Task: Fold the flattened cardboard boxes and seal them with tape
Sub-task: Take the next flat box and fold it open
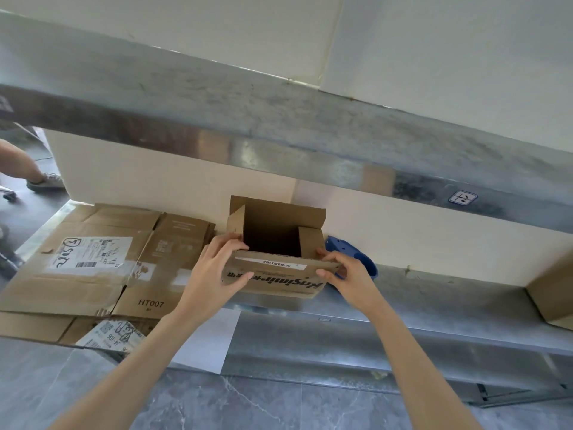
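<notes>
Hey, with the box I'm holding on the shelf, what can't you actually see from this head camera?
Head view only:
- Open box: inside too dark to see its bottom.
- Blue tape dispenser: mostly hidden behind the box and right hand.
- Barcode label: too small to read.
- Box at right edge: cut off by the frame.
- Left hand: covers the box's left corner.
</notes>
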A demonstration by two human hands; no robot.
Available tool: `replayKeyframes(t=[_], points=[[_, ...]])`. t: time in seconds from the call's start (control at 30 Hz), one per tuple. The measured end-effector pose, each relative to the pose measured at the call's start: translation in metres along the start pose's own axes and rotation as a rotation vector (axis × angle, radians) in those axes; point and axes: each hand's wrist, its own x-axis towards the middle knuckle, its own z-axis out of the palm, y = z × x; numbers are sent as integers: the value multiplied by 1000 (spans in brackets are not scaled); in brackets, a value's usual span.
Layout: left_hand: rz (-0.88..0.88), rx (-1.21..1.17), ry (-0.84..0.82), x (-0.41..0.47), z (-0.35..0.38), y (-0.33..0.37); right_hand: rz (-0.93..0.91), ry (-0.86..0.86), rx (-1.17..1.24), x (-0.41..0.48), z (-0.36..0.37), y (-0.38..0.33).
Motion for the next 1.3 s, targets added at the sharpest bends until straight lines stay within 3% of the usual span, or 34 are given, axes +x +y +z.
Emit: replayKeyframes(t=[0.3,0.47,0.63,0.8,1.07,1.2,1.3], points=[[-167,-4,15,21,-9,-3,82,167,11,15,2,1],[-194,52,0,44,-16,-14,65,219,-123,37,3,1],[-193,195,-141,65,-17,-20,27,135,-168,52,6,5],[-244,116,-287,78,-22,-28,-1,52,-119,58,-1,1],[-232,-71,-185,69,-21,-35,-30,45,-141,49,-6,3],[-151,18,-294,72,-16,-37,-49,-1,-217,46,-2,13],[-154,-3,-242,62,-11,-40,-65,-18,-259,44,0,22]])
